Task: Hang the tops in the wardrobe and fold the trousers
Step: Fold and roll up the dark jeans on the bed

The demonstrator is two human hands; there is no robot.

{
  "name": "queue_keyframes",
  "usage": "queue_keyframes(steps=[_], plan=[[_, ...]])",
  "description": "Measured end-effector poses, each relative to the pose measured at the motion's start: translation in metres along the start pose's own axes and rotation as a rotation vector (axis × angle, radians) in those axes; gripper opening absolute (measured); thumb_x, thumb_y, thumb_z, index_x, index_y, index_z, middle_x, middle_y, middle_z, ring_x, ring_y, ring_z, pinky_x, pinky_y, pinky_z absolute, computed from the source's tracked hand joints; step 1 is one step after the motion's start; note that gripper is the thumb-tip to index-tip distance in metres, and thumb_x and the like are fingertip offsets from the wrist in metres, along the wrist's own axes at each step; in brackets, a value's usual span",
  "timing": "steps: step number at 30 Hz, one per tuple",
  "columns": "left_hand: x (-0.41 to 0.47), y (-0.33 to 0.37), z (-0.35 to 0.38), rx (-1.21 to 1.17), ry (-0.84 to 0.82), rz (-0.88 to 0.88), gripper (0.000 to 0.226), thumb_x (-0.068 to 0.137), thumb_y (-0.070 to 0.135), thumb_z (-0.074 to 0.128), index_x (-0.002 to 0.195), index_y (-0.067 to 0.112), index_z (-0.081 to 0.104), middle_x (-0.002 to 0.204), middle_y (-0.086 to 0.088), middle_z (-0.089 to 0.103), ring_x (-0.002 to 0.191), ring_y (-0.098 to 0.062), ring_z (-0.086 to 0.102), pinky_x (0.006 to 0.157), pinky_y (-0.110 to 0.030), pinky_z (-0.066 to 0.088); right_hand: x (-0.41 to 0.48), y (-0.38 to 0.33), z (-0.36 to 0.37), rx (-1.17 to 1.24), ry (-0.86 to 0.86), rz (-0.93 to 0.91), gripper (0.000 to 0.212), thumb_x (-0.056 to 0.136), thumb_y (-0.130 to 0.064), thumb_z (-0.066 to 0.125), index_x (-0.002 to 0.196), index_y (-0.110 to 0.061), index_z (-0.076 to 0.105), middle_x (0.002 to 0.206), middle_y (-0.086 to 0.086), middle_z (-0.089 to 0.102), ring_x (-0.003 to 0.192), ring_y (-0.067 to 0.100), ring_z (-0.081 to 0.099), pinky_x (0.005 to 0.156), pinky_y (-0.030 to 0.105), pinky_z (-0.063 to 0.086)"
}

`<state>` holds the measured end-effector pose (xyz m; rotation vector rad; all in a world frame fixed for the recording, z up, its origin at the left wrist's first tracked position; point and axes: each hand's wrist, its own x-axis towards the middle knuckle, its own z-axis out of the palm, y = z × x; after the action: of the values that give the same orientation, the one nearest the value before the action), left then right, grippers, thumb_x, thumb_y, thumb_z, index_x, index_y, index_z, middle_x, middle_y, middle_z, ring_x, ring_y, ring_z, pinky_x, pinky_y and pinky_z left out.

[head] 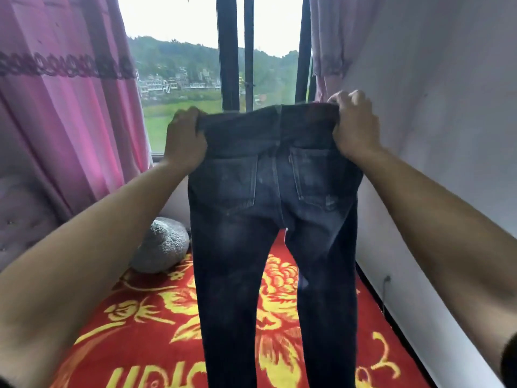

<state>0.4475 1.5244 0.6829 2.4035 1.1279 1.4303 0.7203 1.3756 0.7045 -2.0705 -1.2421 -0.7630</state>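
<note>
Dark jeans [268, 219], back pockets outward, waistband pinched at either end by left hand [184, 138] and right hand [354, 126].

Head cam, fwd/down, close on jeans [270, 219], window [181, 79] ahead

We see the trousers [274, 219] at frame centre, over the blanket [156, 317], window [181, 79] behind, cushion [163, 245] lower left.
</note>
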Motion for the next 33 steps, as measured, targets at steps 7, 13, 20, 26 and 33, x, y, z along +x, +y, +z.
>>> queue_keyframes(steps=[7,13,20,26,33], plan=[[0.007,0.035,-0.041,-0.089,0.294,0.089,0.034,0.088,-0.008,0.041,0.114,0.006,0.057,0.118,-0.015,0.053,0.109,-0.020,0.052,0.098,-0.028,0.045,0.007,0.000,-0.041,0.069,0.381,-0.188,0.045,0.090,0.006,0.044,0.128,-0.012,0.058,0.123,0.020,0.052,0.110,0.036,0.051,0.085,0.044,0.045],[-0.083,-0.006,-0.007,0.006,0.132,0.105,0.030,0.087,-0.008,0.043,0.112,0.000,0.056,0.113,-0.021,0.052,0.103,-0.031,0.051,0.088,-0.034,0.041,-0.079,0.028,0.011,0.018,0.249,-0.209,0.035,0.094,-0.002,0.049,0.126,-0.014,0.058,0.119,0.017,0.053,0.105,0.036,0.053,0.083,0.049,0.049],[-0.308,-0.099,0.077,0.174,-0.324,-0.160,0.018,0.087,0.009,0.055,0.102,0.010,0.065,0.100,-0.012,0.062,0.099,-0.036,0.055,0.082,-0.041,0.044,-0.306,0.075,0.125,0.034,-0.279,-0.206,0.032,0.087,-0.008,0.059,0.116,-0.019,0.062,0.106,0.010,0.057,0.093,0.034,0.056,0.083,0.046,0.048],[-0.462,-0.132,0.114,0.512,-0.949,-0.349,0.029,0.086,0.016,0.054,0.110,0.024,0.070,0.106,-0.006,0.069,0.112,-0.031,0.055,0.087,-0.037,0.046,-0.486,0.107,0.183,-0.035,-0.807,-0.319,0.036,0.071,-0.008,0.073,0.106,-0.017,0.068,0.086,0.010,0.059,0.079,0.036,0.063,0.072,0.043,0.050],[-0.597,-0.155,0.144,0.609,-1.264,-0.251,0.018,0.084,0.020,0.059,0.102,0.020,0.063,0.106,-0.004,0.067,0.103,-0.030,0.058,0.080,-0.037,0.044,-0.632,0.121,0.193,-0.007,-1.083,-0.281,0.049,0.059,0.002,0.077,0.106,-0.010,0.071,0.081,0.015,0.059,0.072,0.038,0.060,0.060,0.040,0.048]])
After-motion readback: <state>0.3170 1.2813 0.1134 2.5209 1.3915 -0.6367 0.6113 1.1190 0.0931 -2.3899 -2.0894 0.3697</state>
